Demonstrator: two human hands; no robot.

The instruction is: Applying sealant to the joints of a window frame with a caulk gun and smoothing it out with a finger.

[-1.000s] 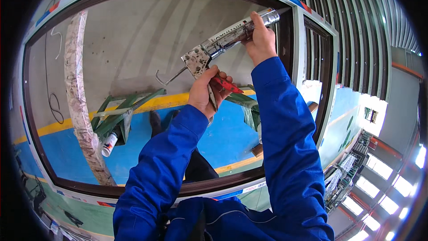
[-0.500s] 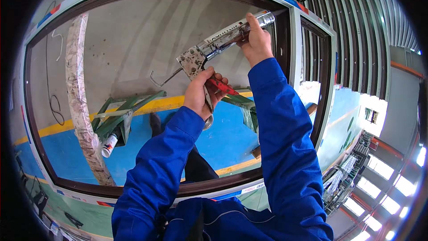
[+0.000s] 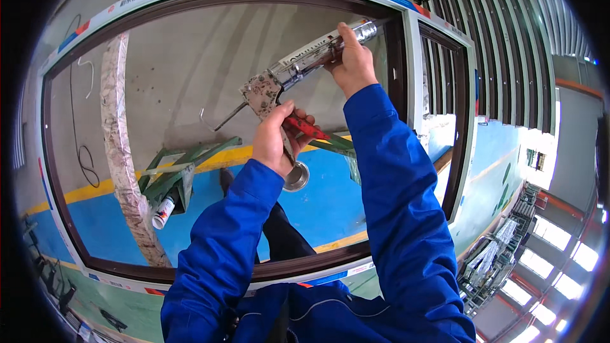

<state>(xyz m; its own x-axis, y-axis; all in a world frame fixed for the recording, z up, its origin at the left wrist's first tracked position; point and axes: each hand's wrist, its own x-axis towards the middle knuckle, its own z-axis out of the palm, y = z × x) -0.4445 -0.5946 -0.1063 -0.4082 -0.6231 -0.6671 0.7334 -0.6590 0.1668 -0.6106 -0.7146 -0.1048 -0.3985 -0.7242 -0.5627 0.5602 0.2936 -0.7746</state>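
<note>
A caulking gun (image 3: 262, 94) with a paint-spattered body slants across the opening of a large window frame (image 3: 398, 70). Its front end points toward the frame's upper right corner, where a thin nozzle tip shows. My left hand (image 3: 274, 143) is closed round the handle and the red trigger (image 3: 308, 128). My right hand (image 3: 353, 67) wraps the silver barrel near its front, thumb on top. A bent metal rod (image 3: 230, 116) sticks out of the gun's back. Just below my left hand shows a round metal piece (image 3: 297, 176); I cannot tell whether it touches the gun.
A wrapped beam (image 3: 116, 133) crosses under the frame's left part. Green trestles (image 3: 175, 178) stand below, with a white tube (image 3: 164, 213) at one. A black cable (image 3: 79, 152) lies at the left. Long metal profiles (image 3: 489, 44) are stacked at the right.
The whole view has shifted slightly. The gun and both hands sit a little further left, drawn slightly back from the frame's upper right corner. More of the round metal piece shows.
</note>
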